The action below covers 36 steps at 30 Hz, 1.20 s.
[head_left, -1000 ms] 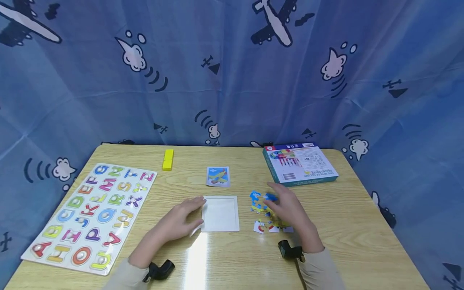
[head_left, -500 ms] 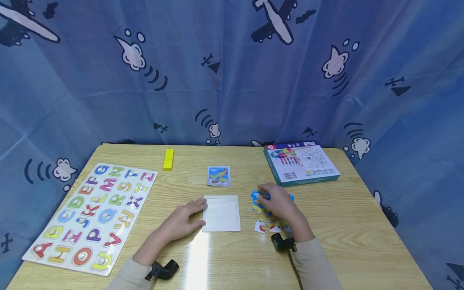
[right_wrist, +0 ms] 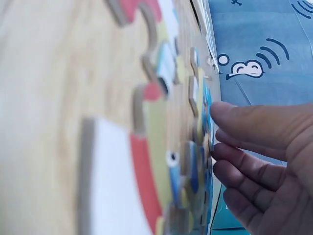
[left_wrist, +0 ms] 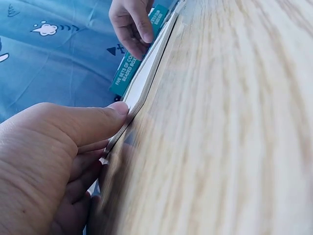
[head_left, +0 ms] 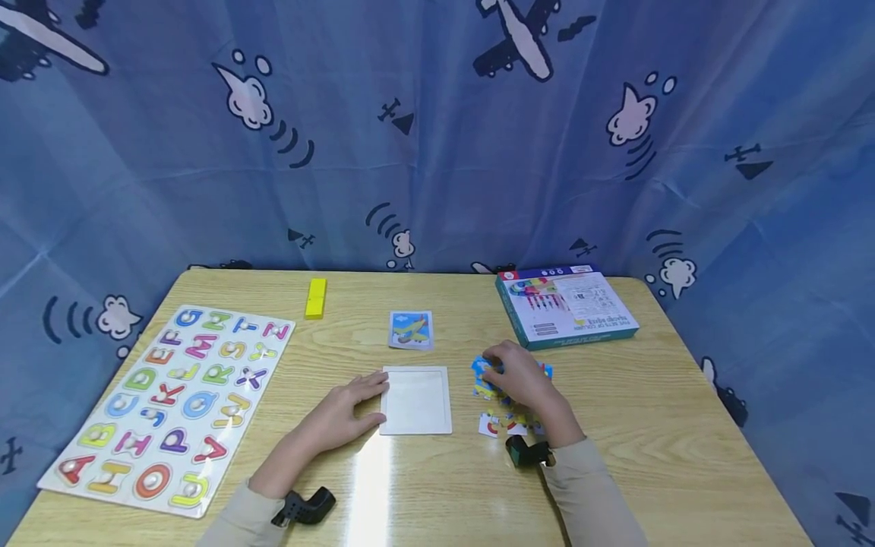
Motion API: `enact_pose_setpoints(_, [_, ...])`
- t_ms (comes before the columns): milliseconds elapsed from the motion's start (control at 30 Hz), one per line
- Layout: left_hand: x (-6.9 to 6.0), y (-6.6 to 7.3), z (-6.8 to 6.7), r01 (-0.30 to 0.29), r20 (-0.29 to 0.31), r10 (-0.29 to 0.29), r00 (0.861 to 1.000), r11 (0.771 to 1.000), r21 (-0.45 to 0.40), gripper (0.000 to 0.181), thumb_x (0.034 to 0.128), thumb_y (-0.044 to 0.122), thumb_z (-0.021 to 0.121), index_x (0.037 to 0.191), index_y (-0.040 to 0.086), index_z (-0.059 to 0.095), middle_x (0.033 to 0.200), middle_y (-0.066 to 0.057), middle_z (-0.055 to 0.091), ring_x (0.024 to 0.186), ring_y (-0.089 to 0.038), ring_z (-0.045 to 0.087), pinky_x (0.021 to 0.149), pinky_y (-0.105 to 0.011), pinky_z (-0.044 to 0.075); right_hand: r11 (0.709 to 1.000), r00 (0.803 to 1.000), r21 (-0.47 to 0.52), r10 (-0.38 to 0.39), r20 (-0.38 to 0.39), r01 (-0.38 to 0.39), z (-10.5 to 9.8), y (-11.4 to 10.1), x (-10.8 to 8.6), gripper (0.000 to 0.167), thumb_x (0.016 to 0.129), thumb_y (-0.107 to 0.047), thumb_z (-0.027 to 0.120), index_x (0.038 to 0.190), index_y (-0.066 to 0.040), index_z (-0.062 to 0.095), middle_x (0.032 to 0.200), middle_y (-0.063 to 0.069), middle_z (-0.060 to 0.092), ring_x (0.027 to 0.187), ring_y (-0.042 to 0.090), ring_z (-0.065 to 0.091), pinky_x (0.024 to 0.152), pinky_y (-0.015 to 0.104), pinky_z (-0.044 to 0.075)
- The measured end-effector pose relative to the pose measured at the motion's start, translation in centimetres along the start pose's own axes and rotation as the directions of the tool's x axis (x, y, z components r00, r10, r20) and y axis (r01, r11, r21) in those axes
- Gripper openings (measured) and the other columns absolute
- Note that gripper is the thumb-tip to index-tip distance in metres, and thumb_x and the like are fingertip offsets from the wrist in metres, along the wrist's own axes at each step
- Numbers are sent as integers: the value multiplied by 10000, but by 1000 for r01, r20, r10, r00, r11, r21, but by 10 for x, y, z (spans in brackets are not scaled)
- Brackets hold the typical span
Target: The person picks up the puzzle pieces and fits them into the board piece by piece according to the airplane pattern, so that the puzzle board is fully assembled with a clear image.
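My left hand (head_left: 338, 414) touches the left edge of a square white puzzle tray (head_left: 417, 403), thumb and fingers fairly straight and apart. In the left wrist view the thumb (left_wrist: 115, 113) rests against the tray's thin rim. To the right, my right hand (head_left: 522, 376) reaches down over several blue and yellow jigsaw pieces (head_left: 487, 387). Its thumb and bent fingers touch the blue pieces (right_wrist: 208, 110) in the right wrist view, with a gap between them; no lifted piece shows. Nearer pieces with red and white (head_left: 488, 425) lie below the hand, which hides part of the group.
Behind the tray lies a small airplane picture card (head_left: 411, 330). A teal-edged game box (head_left: 567, 306) stands at the back right, a yellow block (head_left: 316, 298) at the back left. An alphabet board (head_left: 167, 410) covers the table's left side. A blue curtain (head_left: 437, 152) hangs behind.
My right hand has lowered and moved left onto the blue jigsaw pieces, its fingers drawing closer together. The left hand stays at the tray's left edge.
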<state>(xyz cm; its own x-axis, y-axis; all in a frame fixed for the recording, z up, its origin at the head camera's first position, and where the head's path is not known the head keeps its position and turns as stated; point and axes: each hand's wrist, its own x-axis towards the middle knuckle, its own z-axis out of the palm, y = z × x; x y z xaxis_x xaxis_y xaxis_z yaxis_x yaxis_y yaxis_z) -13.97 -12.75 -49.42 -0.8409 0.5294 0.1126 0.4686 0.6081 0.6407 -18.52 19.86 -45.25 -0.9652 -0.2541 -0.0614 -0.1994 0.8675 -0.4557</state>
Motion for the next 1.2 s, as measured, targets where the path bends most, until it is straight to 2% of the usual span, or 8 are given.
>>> enact_pose_setpoints(300, [0,-1,-3,-8,-9,8,1000,1000,-2,518,890,290,661,1338,60,543,1464,-56,441,1368,-266,379,1155,-447,273,998,998,-20,57,14,-57,3,-6,7,310,864,-173,697,1131,-21,650,1058,94,590,953,212,551,903,401,511])
enact_pose_setpoints(533, [0,-1,-3,4,0,-4,1000,1000,-8,518,895,300,655,1345,73,539,1471,-46,433,1371,-292,370,1152,-460,278,999,999,-28,33,6,-32,3,-5,7,272,864,-150,681,1097,-15,639,1083,116,597,987,240,560,901,420,512])
enact_pose_setpoints(700, [0,0,-3,5,2,-5,1000,1000,-18,515,895,293,656,1343,68,540,1471,-51,432,1375,-288,364,1155,-464,270,998,999,56,35,-21,-34,1,-2,3,261,881,-150,658,1119,-49,623,1034,78,602,906,201,547,805,372,518])
enact_pose_setpoints(867, [0,0,-2,8,1,-8,1000,1000,-23,513,893,289,659,1340,65,543,1467,-49,437,1376,-291,363,1153,-464,276,984,996,179,30,-81,-15,-4,-3,-5,288,874,-129,660,1156,-76,641,1090,69,607,971,204,602,852,386,544])
enact_pose_setpoints(1100, [0,-1,-1,7,9,-6,1000,1000,-19,522,894,295,657,1347,67,535,1473,-42,428,1381,-282,356,1155,-458,275,959,989,278,-20,-149,61,-2,-5,-15,281,873,-121,682,1152,-97,672,1114,60,618,943,175,642,838,329,569])
enact_pose_setpoints(1200, [0,-2,0,6,14,-5,1000,1000,-18,525,894,300,656,1349,68,532,1476,-37,425,1381,-283,354,1155,-456,274,937,985,336,-47,-163,101,0,-6,-16,275,867,-137,693,1139,-105,681,1114,49,622,937,161,643,843,303,569])
